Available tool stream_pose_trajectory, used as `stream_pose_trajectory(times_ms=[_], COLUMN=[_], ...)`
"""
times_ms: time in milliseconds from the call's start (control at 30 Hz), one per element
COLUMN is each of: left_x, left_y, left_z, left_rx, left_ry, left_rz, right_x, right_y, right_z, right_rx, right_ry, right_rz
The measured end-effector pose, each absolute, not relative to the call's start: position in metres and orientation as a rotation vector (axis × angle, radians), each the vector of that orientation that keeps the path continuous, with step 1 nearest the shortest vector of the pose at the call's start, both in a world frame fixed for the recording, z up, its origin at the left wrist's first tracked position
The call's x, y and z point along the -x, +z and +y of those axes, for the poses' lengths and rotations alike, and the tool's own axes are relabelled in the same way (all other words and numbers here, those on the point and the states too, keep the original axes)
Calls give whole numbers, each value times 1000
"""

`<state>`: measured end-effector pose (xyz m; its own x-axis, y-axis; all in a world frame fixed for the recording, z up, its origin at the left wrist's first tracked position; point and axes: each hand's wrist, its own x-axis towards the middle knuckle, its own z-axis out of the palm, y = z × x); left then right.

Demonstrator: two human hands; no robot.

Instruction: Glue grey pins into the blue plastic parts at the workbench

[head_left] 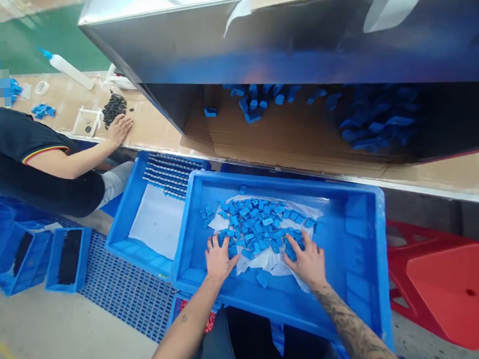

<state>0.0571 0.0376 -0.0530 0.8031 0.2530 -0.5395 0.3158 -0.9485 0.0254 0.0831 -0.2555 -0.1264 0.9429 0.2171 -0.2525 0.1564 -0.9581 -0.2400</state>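
Note:
A pile of small blue plastic parts [253,220] lies on crumpled white sheeting [266,261] inside a large blue bin [341,204]. At the pile's left edge rests my left hand [219,257], its fingers spread among the parts. My right hand [307,256] is at the right edge, fingers also spread, fingertips touching parts and sheeting. Neither hand shows a part gripped in it. One loose blue part [262,279] sits apart, between the hands and nearer to me.
Beyond the bin, an open-fronted box [236,141] on the workbench holds more blue parts. A second blue bin [145,248] with rows of small pieces stands left. A red stool [459,289] is at right. A co-worker's hand [120,129] touches the bench near black pieces [113,107].

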Motion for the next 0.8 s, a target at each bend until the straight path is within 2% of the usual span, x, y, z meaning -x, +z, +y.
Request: stream_pose_trajectory(times_ms=[133, 333, 567, 800], left_x=[-62, -63, -52, -50], left_y=[-58, -55, -56, -54], left_z=[34, 75, 76, 78], left_rx=[-2856, -2816, -2815, -2766], left_ry=[-857, -868, -860, -788], left_rz=[513, 576, 747, 733], right_x=[-87, -78, -93, -122], right_y=[-131, -130, -133, -90], right_z=[-272, -306, -318, -329], right_rx=[2884, 2861, 2612, 2205], right_ry=[394, 324, 271, -22], right_rz=[-264, 19, 196, 543])
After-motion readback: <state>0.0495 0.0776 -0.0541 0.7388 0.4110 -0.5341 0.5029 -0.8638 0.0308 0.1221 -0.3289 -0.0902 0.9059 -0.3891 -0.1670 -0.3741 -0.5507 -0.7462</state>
